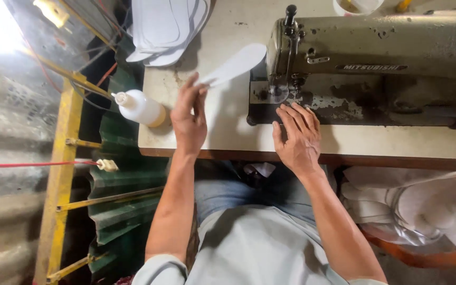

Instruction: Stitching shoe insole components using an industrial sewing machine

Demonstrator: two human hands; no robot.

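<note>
Landmark: sewing machine [376, 68] on the table [228, 134].

Risks, judged from this frame:
- Right hand [297, 138] lies flat just in front of the machine bed, fingertips near the needle and presser foot [279, 94]. If the machine started with the fingers this close, they could be caught.
- Left hand [189, 117], left of the machine, grips only the near tip of the white sole piece [234, 64]. The long free end points at the machine head and could sag, snag on the foot, or slip from so small a pinch.
- Bottle [141, 108] stands at the table's left edge, near the left forearm; a sweep of the arm could knock it off.

Pose: left hand edge-up, fingers closed on the piece. Right hand open, palm down, fingers spread, holding nothing. Beyond the machine's left end, a stack of white pieces [167, 26].
</note>
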